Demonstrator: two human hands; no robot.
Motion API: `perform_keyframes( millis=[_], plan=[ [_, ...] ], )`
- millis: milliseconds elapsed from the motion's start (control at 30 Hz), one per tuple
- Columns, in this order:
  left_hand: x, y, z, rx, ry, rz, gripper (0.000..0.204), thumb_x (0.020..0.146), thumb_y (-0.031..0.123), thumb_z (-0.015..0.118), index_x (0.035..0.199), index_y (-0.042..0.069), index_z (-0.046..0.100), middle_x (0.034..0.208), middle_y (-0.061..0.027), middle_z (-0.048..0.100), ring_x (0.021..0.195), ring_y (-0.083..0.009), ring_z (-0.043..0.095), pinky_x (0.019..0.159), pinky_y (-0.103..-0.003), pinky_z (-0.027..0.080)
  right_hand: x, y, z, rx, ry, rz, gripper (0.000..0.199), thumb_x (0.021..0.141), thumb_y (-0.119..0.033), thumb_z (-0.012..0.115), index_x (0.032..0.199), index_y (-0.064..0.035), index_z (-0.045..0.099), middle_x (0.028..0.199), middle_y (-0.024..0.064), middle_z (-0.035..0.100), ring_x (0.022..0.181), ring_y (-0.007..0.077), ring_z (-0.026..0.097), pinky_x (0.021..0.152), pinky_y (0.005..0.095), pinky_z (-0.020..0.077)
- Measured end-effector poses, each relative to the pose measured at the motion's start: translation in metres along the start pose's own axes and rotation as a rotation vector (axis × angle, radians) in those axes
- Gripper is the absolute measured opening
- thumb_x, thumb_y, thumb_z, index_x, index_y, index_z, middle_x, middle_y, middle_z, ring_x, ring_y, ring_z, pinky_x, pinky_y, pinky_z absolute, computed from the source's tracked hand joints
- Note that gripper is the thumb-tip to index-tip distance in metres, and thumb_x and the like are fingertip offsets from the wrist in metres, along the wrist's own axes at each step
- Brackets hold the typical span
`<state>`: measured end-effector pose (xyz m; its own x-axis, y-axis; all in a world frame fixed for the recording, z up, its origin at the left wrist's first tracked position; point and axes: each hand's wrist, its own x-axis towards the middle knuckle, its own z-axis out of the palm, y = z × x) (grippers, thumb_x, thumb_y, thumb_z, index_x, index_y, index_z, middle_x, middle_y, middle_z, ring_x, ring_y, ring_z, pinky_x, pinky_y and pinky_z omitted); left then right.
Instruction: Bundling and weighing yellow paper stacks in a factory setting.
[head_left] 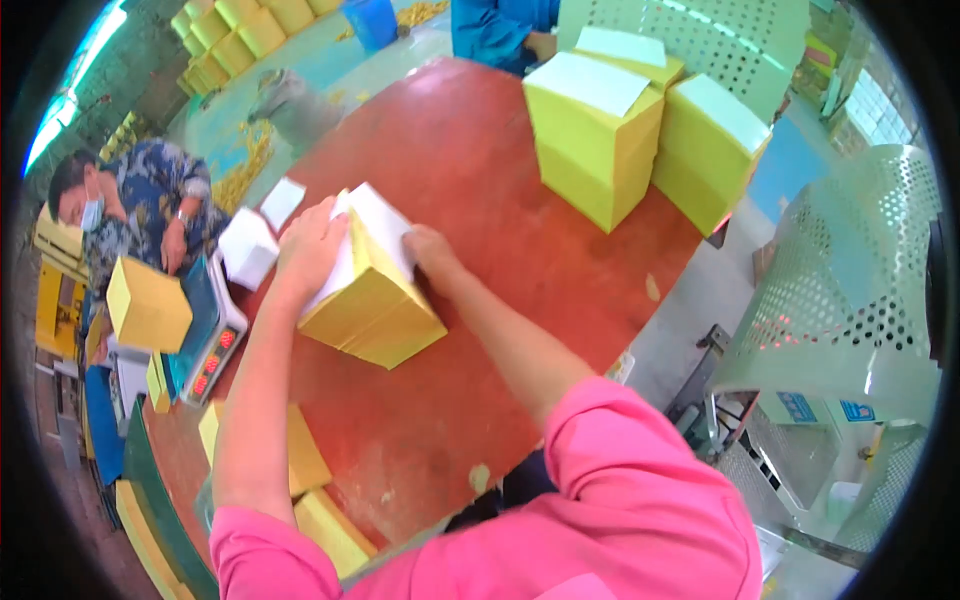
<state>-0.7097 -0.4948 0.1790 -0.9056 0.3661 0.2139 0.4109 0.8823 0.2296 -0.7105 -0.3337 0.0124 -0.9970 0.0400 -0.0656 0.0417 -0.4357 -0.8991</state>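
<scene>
A thick yellow stack of paper with a white sheet on top lies on the red table. My left hand rests flat on the stack's top left side, over the white sheet. At the stack's far right corner, my right hand presses against the white sheet's edge. Both arms wear pink sleeves.
Three taller yellow stacks with white tops stand at the table's far right. A small white block and a weighing scale sit at left, beside a seated person. More yellow stacks lie near me. A perforated machine cover stands right.
</scene>
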Motion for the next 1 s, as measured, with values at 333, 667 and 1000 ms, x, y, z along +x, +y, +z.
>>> perform_keyframes(
  millis=[333, 667, 1000],
  plan=[
    [-0.241, 0.097, -0.083, -0.179, -0.34, 0.565, 0.055, 0.095, 0.032, 0.045, 0.14, 0.002, 0.041, 0.142, -0.0166, 0.044, 0.135, -0.0353, 0.037, 0.115, -0.05, 0.017, -0.382, 0.002, -0.055, 0.595, 0.364, 0.153, 0.035, 0.09, -0.016, 0.051, 0.119, 0.0037, 0.057, 0.117, 0.0154, 0.062, 0.107, 0.0269, 0.06, 0.096, 0.0393, 0.0447],
    [-0.272, 0.098, -0.072, -0.201, -0.165, 0.56, 0.053, 0.092, 0.023, 0.052, 0.142, 0.008, 0.044, 0.145, -0.0215, 0.04, 0.136, -0.039, 0.036, 0.113, -0.046, 0.024, -0.488, 0.065, 0.034, 0.71, 0.395, 0.25, 0.02, 0.091, -0.018, 0.053, 0.099, -0.0012, 0.059, 0.087, 0.0043, 0.059, 0.081, 0.0166, 0.057, 0.07, 0.0293, 0.0434],
    [-0.34, 0.101, 0.044, -1.188, -0.569, 0.286, 0.052, 0.1, 0.034, 0.042, 0.141, 0.002, 0.04, 0.138, -0.0132, 0.046, 0.128, -0.0261, 0.045, 0.108, -0.039, 0.035, -0.615, -0.08, -0.028, 0.25, 0.714, 0.106, 0.016, 0.091, -0.016, 0.054, 0.099, -0.0041, 0.062, 0.084, -0.0003, 0.061, 0.077, 0.0106, 0.055, 0.066, 0.0265, 0.043]
  ],
)
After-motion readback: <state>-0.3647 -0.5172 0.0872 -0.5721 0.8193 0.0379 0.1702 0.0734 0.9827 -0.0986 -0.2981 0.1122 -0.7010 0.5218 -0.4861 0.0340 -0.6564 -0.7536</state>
